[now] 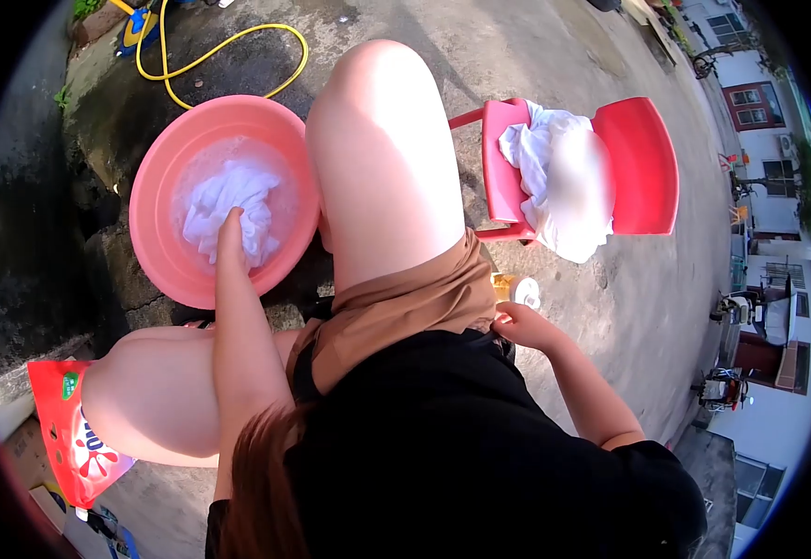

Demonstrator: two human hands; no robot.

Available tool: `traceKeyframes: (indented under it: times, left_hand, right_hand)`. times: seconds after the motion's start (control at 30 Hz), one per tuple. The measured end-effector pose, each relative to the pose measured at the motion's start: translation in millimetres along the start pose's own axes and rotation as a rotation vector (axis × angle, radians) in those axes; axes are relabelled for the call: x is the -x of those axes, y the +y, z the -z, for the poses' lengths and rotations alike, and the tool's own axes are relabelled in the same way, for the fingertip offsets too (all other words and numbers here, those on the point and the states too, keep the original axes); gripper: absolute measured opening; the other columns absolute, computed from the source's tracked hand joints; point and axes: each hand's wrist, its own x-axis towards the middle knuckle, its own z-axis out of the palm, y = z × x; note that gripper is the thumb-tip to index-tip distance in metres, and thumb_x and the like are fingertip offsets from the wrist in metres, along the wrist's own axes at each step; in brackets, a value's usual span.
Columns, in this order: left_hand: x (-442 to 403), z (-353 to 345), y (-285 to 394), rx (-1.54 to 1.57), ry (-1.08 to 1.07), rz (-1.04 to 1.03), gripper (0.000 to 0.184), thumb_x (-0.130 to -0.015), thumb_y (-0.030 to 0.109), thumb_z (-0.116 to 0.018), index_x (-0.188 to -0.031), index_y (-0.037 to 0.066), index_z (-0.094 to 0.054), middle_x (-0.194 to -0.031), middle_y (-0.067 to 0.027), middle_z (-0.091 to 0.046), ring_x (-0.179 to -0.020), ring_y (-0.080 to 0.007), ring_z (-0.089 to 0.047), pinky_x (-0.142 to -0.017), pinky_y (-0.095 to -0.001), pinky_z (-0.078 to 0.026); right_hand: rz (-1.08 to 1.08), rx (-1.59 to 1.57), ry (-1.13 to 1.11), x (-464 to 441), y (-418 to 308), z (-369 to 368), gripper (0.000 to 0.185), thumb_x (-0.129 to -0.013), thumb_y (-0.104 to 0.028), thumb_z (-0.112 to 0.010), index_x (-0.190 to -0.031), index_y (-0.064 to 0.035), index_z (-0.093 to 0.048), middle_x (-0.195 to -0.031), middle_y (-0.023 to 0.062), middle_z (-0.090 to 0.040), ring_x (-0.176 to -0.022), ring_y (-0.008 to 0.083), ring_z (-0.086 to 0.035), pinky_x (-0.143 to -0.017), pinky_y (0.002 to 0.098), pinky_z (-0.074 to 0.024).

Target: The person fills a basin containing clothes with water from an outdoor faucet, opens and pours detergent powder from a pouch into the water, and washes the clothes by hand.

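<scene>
A pink basin (149,238) with sudsy water stands on the ground at the left. In it lies a bunched, wet white cloth (238,191). My left hand (231,233) reaches down into the basin and grips this cloth; its fingertips are hidden by the folds. My right hand (517,326) is low at my right side, against the brown shorts (415,284). Its fingers are curled, and what they hold, if anything, is hidden. Just beyond it is a container (508,287) with yellowish contents and a white cap, partly covered by my thigh.
A red chair (643,168) on the right carries a heap of white cloth (545,149). Behind the basin a yellow hose (238,37) loops over the wet concrete. A red detergent bag (65,429) stands by my left leg. Parked motorbikes (722,387) line the far right.
</scene>
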Motion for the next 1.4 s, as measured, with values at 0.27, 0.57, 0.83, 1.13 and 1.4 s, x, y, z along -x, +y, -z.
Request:
traceKeyframes:
  times: [0.27,0.57,0.83,1.13,1.4]
  left_hand:
    - [-32.3,15.6,-17.4,0.021,0.041,-0.010,0.045,-0.075,0.037,-0.057,-0.106,0.004,-0.054,-0.094,-0.0091,-0.059,-0.085,-0.0224,-0.057,-0.070,-0.0344,-0.048]
    - [-19.9,10.3,-11.9,0.013,0.003,0.010,0.065,-0.075,0.035,-0.057,-0.120,-0.009,-0.044,-0.122,-0.0187,-0.046,-0.109,-0.0249,-0.046,-0.091,-0.0318,-0.037]
    - [-14.1,6.8,-14.7,-0.015,0.025,0.013,0.062,-0.075,0.035,-0.056,-0.119,-0.008,-0.047,-0.124,-0.0184,-0.045,-0.113,-0.0245,-0.043,-0.093,-0.0311,-0.034]
    - [-50.6,19.3,-34.1,-0.099,-0.012,-0.047,0.061,-0.077,0.039,-0.052,-0.118,-0.006,-0.049,-0.125,-0.0196,-0.046,-0.115,-0.0255,-0.042,-0.095,-0.0323,-0.032]
    - [15.1,-10.6,46.0,-0.910,0.046,-0.138,0.064,-0.075,0.046,-0.049,-0.107,-0.008,-0.056,-0.101,-0.0252,-0.059,-0.095,-0.0345,-0.057,-0.084,-0.0373,-0.041]
  right_hand:
    - [-0.080,0.007,0.379,0.0,2.2,-17.9,0.026,-0.066,-0.024,-0.065,-0.074,0.0000,-0.060,-0.067,0.0095,-0.061,-0.067,0.0185,-0.061,-0.062,0.0305,-0.0470]
    - [-0.107,0.209,0.467,3.1,-23.4,-23.6,0.025,-0.068,-0.027,-0.062,-0.079,-0.0044,-0.062,-0.076,0.0140,-0.063,-0.075,0.0309,-0.062,-0.068,0.0375,-0.0487]
    - [-0.173,0.285,0.327,-4.7,-14.9,-20.7,0.031,-0.070,-0.032,-0.058,-0.078,-0.0027,-0.064,-0.075,0.0183,-0.062,-0.080,0.0336,-0.061,-0.072,0.0402,-0.0483]
    - [-0.145,0.581,0.267,63.8,-49.6,18.5,0.029,-0.072,-0.030,-0.056,-0.074,-0.0022,-0.064,-0.074,0.0184,-0.062,-0.073,0.0330,-0.061,-0.068,0.0419,-0.0481]
    - [0.153,0.159,0.170,124.6,-146.3,129.5,0.030,-0.077,-0.012,-0.057,-0.058,0.0050,-0.042,-0.050,0.0031,-0.030,-0.052,0.0080,-0.029,-0.046,0.0273,-0.0256]
